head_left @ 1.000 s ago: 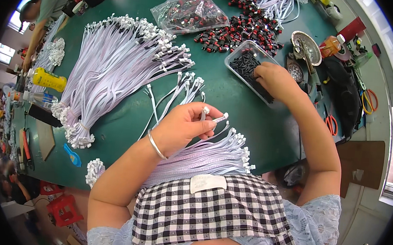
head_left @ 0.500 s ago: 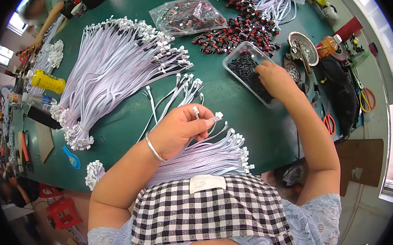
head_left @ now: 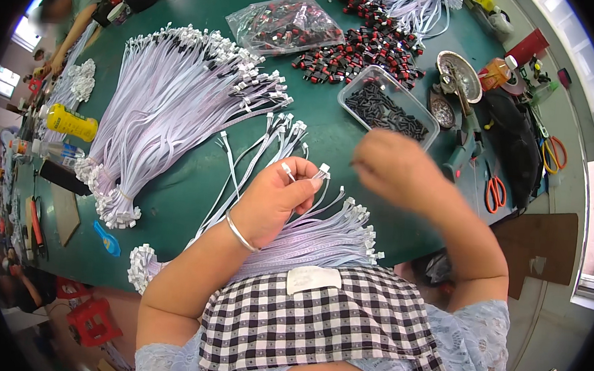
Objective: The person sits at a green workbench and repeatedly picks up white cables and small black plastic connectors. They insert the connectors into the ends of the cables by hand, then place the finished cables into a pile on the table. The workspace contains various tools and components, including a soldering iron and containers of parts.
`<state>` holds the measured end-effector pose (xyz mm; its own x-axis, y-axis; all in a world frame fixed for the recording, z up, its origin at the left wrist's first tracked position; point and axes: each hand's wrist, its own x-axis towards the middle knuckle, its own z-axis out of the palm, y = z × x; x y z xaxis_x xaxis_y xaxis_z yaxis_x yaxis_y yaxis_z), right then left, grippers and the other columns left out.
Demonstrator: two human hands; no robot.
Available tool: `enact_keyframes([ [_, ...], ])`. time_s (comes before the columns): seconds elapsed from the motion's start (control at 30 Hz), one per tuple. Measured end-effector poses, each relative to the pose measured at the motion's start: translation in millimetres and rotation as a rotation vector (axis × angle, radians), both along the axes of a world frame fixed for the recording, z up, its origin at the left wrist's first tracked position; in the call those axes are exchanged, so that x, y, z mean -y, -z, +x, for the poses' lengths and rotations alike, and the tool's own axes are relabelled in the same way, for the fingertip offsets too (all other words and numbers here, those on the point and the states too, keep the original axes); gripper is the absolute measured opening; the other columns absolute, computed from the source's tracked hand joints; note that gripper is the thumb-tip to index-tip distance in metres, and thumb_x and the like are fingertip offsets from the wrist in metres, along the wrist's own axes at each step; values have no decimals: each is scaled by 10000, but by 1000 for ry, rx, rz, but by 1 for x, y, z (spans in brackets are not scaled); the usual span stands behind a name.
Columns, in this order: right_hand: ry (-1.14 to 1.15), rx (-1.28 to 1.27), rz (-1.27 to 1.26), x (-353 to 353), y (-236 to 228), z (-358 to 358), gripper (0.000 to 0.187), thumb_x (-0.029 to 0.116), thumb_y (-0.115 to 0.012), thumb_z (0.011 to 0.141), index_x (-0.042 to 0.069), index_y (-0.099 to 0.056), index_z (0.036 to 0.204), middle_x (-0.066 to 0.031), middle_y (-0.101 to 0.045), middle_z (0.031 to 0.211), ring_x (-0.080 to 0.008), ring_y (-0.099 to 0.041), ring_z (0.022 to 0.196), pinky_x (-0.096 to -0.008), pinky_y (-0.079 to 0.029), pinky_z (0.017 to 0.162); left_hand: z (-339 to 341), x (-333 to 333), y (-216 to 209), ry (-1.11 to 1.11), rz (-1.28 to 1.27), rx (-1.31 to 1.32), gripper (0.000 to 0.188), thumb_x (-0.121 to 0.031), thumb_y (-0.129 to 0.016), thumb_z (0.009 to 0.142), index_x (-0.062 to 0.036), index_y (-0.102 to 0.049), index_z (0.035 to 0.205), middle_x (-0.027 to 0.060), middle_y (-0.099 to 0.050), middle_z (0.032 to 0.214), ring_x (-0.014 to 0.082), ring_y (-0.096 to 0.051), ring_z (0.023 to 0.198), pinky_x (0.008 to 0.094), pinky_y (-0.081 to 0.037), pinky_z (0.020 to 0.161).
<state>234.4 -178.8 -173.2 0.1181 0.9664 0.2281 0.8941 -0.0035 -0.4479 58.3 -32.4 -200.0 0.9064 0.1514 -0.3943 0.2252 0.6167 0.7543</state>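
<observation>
My left hand [head_left: 275, 201] is closed, pinching a flat cable by its end; white connectors [head_left: 324, 168] stick up past the thumb and forefinger. To its right, my right hand [head_left: 396, 166] is blurred by motion, and its fingers are smeared, so whatever they may hold cannot be made out. Just beyond that hand stands a clear plastic box [head_left: 434, 119] of small black tubes [head_left: 378, 108]. Under my left hand, a bundle of pale flat cables [head_left: 306, 245] with white connectors lies across the table's near edge. A few loose cables [head_left: 258, 145] spread out behind my left wrist.
A large cable bundle [head_left: 172, 101] covers the left of the green table [head_left: 179, 191]. Beyond lie a bag of red-and-black parts [head_left: 284, 27] and a loose pile [head_left: 368, 56]. On the right are a metal dish [head_left: 468, 75] and orange-handled scissors [head_left: 495, 192]. Another person [head_left: 82, 8] sits far left.
My right hand has come out of the box of black tubes and moved nearer and to the left, toward my left hand. The left hand has shifted slightly, still pinching the cable.
</observation>
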Motion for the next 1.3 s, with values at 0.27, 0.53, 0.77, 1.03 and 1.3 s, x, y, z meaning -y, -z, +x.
enact_keyframes([
  [0.27, 103, -363, 115, -6, 25, -49, 85, 41, -627, 726, 49, -574, 791, -94, -555, 752, -254, -579, 671, -353, -475, 584, 0, 5, 11, -99, -100, 102, 98, -119, -552, 915, -34, -531, 960, 32, -581, 862, 100, -577, 771, 232, -480, 702],
  [0.53, 250, -848, 62, 0, 35, -52, 118, 3, -645, 708, 27, -585, 806, -75, -587, 763, -168, -605, 659, -276, -475, 579, 0, 12, 16, -75, -124, 90, 105, -101, -553, 909, -34, -530, 986, 40, -575, 893, 114, -571, 813, 256, -481, 738],
  [0.77, 279, 74, -74, 15, 39, -19, 181, -8, -614, 738, 33, -603, 914, -103, -588, 873, -268, -609, 778, -341, -494, 654, 0, 7, 13, -52, -95, 44, 105, -87, -552, 906, -42, -533, 999, 38, -592, 854, 109, -579, 776, 242, -466, 717],
  [1.03, 196, -50, -165, 14, 37, -9, 160, 63, -611, 779, 17, -602, 932, -97, -589, 787, -249, -611, 744, -329, -502, 658, 1, 4, 10, -66, -115, 43, 98, -80, -565, 899, -55, -534, 988, 16, -581, 836, 96, -566, 737, 225, -458, 683],
  [1.3, 347, -1285, 116, -1, 30, -42, 151, 22, -603, 856, -23, -605, 1000, -46, -631, 832, -92, -608, 726, -221, -494, 633, 1, 2, 9, -53, -182, 30, 91, -84, -581, 888, -69, -531, 963, -13, -533, 729, 75, -506, 629, 195, -386, 551],
])
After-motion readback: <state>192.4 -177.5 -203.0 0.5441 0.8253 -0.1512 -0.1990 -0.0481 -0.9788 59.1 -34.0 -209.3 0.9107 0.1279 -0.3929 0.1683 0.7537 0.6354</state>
